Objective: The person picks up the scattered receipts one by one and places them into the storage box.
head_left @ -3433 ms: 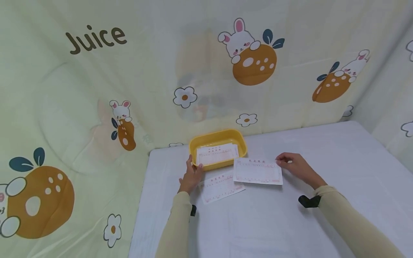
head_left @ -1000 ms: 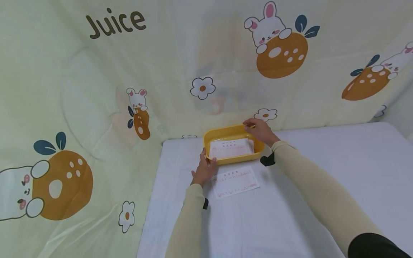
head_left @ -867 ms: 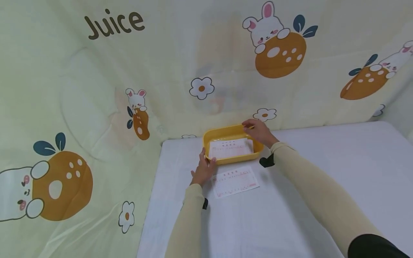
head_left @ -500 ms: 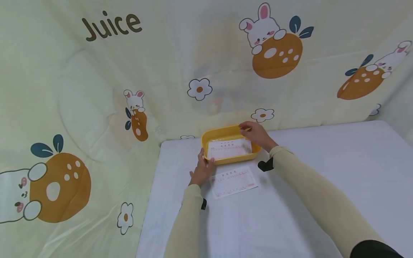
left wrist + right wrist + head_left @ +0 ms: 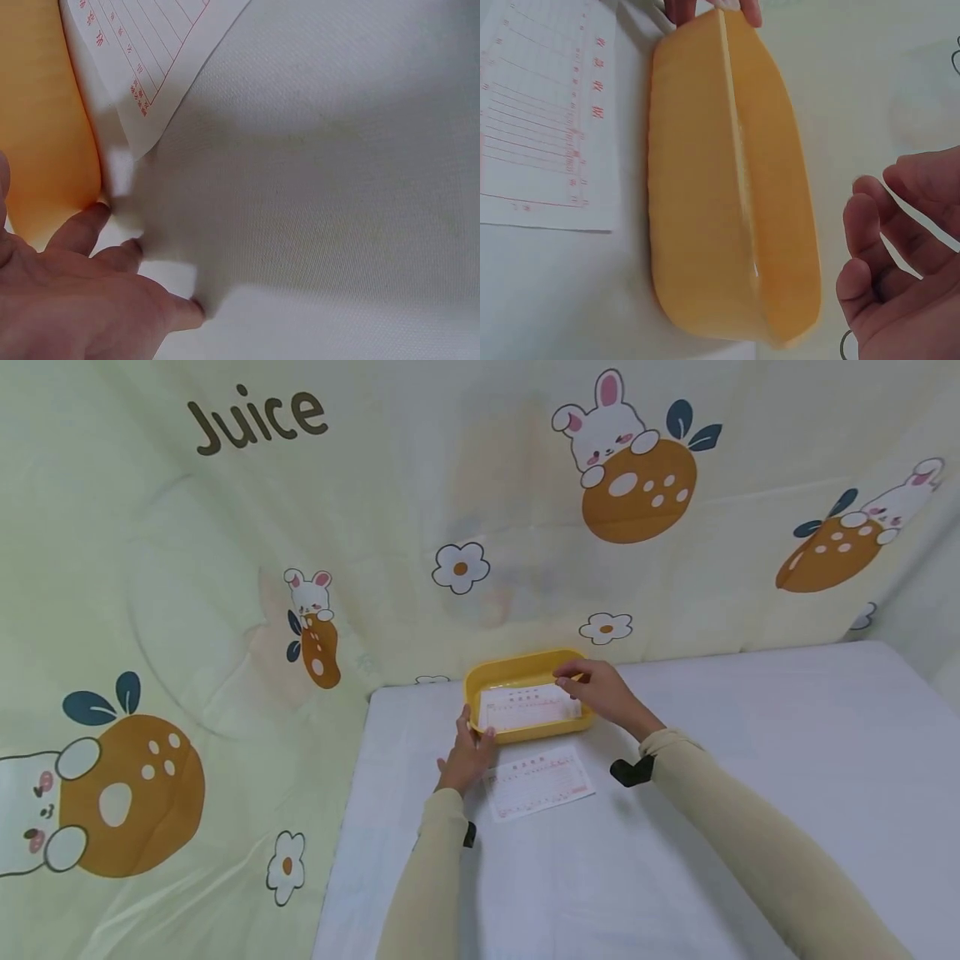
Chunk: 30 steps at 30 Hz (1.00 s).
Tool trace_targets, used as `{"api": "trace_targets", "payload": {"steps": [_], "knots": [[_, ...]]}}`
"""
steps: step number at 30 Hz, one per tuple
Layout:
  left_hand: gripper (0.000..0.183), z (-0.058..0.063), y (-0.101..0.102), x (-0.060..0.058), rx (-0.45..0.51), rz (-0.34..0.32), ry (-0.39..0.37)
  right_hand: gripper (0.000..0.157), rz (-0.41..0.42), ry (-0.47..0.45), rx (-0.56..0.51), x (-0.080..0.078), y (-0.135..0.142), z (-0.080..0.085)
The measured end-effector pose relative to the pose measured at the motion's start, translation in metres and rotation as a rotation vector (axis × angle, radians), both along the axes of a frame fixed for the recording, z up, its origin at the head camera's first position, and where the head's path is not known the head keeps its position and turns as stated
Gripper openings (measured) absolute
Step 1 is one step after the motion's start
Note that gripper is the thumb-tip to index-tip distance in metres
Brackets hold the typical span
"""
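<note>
A yellow plastic tray (image 5: pixel 528 734) stands against the back curtain with white printed paper slips (image 5: pixel 525 710) stacked inside. My left hand (image 5: pixel 468 758) holds its front left corner, the thumb at the front wall and a finger along the left side. In the left wrist view, other fingertips of that hand (image 5: pixel 75 307) touch the tablecloth beside the tray. Over the tray's right end hovers my right hand (image 5: pixel 603 692), fingers loosely bent and nothing between them, as the right wrist view shows. Another red-printed slip (image 5: pixel 536 783) lies slightly askew on the table in front of the tray.
The table has a white cloth (image 5: pixel 675 843). A pale curtain (image 5: pixel 390 510) printed with rabbits and oranges hangs close behind the tray and along the left side. Black straps (image 5: pixel 632 772) sit at both wrists.
The right hand carried a slip from right of the tray into it and let go; lately it has drawn slightly forward over the tray's right end. The left hand has kept its hold.
</note>
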<state>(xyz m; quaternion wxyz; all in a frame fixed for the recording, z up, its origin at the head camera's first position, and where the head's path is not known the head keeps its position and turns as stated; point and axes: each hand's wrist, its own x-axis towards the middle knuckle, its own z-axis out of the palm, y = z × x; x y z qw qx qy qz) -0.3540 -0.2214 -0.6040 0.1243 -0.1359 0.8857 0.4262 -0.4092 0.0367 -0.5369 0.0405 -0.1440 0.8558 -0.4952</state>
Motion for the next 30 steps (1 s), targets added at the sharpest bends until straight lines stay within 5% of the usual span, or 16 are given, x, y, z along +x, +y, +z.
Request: {"api": "trace_targets", "payload": {"steps": [7, 14, 21, 30], "knots": [[0.078, 0.004, -0.005, 0.002, 0.011, 0.002, 0.001, 0.022, 0.105, -0.071, 0.009, 0.024, 0.0, -0.012], [0.076, 0.008, -0.007, 0.005, 0.015, 0.003, 0.016, 0.029, 0.196, -0.175, 0.118, 0.038, 0.008, -0.042], [0.077, 0.002, -0.006, 0.003, 0.024, -0.003, 0.002, 0.033, 0.157, -0.205, 0.198, 0.041, 0.016, -0.072], [0.077, -0.001, -0.002, 0.0, 0.03, -0.012, 0.026, 0.034, 0.084, -0.153, 0.149, 0.04, 0.014, -0.089]]}}
